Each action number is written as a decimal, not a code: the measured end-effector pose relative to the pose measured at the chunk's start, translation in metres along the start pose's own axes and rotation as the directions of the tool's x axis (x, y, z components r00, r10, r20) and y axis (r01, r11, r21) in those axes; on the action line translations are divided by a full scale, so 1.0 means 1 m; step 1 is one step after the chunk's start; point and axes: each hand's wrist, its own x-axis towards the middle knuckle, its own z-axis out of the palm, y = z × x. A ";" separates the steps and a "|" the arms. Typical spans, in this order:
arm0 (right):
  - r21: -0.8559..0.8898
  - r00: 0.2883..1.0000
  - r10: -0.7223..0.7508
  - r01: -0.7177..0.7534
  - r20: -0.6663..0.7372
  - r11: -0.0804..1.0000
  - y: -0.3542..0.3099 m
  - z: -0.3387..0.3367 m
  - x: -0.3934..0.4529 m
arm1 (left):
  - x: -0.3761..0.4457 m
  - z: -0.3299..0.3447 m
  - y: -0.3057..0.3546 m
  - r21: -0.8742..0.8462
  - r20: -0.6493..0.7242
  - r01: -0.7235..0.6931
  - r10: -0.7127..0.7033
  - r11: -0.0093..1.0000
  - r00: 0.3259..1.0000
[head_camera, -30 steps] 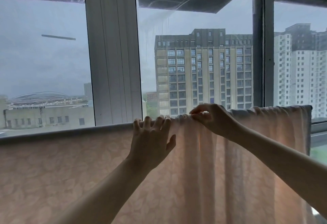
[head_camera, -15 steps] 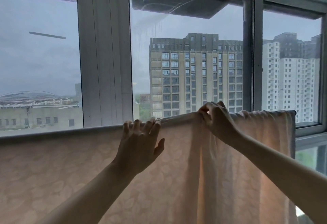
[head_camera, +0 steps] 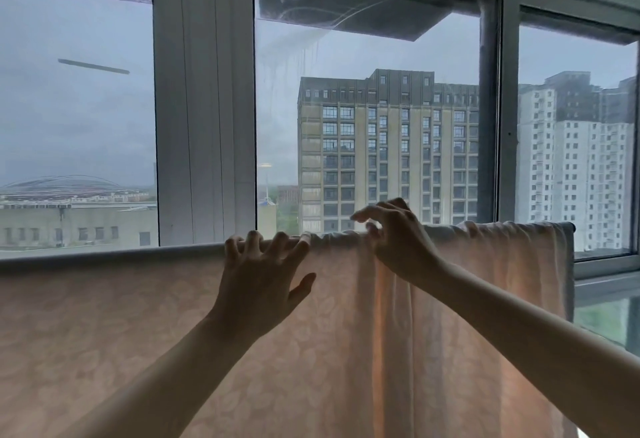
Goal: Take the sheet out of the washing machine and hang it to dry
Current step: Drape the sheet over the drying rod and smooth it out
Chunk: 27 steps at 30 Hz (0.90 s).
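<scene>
Sheet (head_camera: 138, 333), pale pink with leaf pattern, draped over a horizontal rail before the window (head_camera: 381, 126), bunched in folds at right, left hand (head_camera: 258, 285) spread with fingertips on its top edge, right hand (head_camera: 398, 242) loosely curled, fingertips at the gathered edge

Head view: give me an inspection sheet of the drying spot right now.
Surface: rail, sheet draped over it.
Job's things: pink sheet hangs flat on the left, bunched in folds on the right.
Clutter: nothing seen.
Hands: left hand rests spread on the sheet's top edge; right hand at the bunched edge, fingers loosely curled, grip unclear.
Cables: nothing seen.
Surroundings: window, tower blocks outside, grey sky.
</scene>
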 end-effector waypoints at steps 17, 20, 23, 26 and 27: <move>0.130 0.973 0.138 -0.163 0.186 0.978 0.015 0.016 0.024 | 0.001 -0.001 0.001 0.031 0.056 -0.003 0.001 1.000 0.998; 0.184 0.981 0.071 -0.104 0.179 0.977 0.021 0.010 0.016 | 0.001 0.000 0.000 0.039 0.054 0.005 -0.007 0.999 0.998; 0.220 0.984 0.014 -0.053 0.178 0.974 0.026 0.004 0.006 | 0.001 0.001 0.000 0.041 0.021 0.008 -0.009 0.999 1.000; 0.202 0.988 -0.055 0.024 0.147 0.979 0.035 -0.002 -0.006 | -0.001 0.004 0.003 0.041 -0.017 0.005 -0.004 0.999 1.000; 0.193 0.989 -0.065 0.039 0.131 0.981 0.038 -0.004 -0.008 | -0.001 0.004 0.003 0.040 -0.024 0.003 -0.003 0.999 1.000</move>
